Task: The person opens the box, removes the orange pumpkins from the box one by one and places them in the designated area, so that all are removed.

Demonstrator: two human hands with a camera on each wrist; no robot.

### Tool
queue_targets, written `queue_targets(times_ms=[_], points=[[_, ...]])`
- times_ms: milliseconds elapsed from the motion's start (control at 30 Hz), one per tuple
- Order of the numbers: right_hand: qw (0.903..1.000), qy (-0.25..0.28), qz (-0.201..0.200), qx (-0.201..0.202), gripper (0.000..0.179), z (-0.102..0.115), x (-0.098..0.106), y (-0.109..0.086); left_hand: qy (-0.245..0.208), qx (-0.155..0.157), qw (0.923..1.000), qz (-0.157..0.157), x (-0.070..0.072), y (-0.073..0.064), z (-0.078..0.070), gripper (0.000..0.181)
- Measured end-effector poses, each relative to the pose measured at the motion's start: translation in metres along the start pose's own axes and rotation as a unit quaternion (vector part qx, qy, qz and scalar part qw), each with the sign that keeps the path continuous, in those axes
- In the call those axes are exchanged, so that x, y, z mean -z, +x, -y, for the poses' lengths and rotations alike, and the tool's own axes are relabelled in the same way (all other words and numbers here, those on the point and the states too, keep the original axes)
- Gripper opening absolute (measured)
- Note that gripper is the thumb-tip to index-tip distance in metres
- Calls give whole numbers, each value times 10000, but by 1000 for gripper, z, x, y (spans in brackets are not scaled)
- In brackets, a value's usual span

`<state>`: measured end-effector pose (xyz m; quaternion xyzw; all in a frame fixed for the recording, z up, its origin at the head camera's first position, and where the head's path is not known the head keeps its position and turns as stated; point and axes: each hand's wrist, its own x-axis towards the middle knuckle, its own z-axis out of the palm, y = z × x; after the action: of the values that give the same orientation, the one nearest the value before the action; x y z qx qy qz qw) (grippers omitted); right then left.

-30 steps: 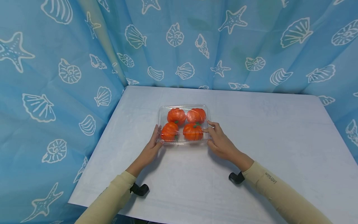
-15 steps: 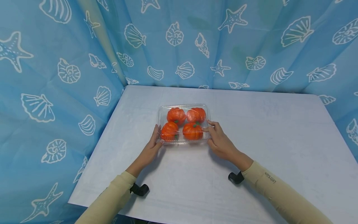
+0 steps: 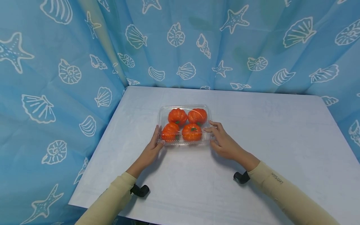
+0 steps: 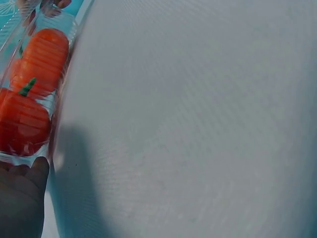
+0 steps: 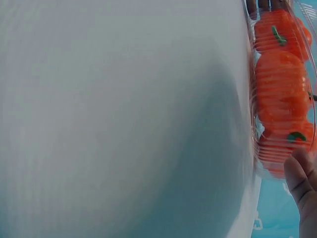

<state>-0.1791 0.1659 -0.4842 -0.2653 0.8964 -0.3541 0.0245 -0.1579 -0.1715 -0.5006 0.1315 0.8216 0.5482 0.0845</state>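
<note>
Clear plastic box (image 3: 181, 143) holds four pumpkins (image 3: 192, 132), seemingly closed, latching unclear; left hand (image 3: 152, 147) grips it, half-curled right hand (image 3: 223, 143) has uncertain hold

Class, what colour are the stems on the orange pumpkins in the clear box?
The stems are green, clearest in the right wrist view.

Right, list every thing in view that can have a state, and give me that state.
Clear plastic container: loaded; lid open or closed, can't tell.
Four orange pumpkins: inside the container, two by two.
Left hand: holding the container's left end.
Right hand: fingers bent at the container's right end; firm grip unclear.
Table: flat, white-topped.
Curtain: hanging in folds.
Sleeves: down to the wrists.
</note>
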Motion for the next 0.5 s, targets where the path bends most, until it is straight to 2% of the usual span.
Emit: queue_targets(times_ms=[300, 500], points=[[9996, -103, 57, 261, 54, -5, 8, -7, 56, 140, 9999, 60, 3, 0, -2, 73], [9991, -84, 89, 417, 61, -6, 12, -11, 42, 25, 10000, 71, 5, 0, -3, 73]])
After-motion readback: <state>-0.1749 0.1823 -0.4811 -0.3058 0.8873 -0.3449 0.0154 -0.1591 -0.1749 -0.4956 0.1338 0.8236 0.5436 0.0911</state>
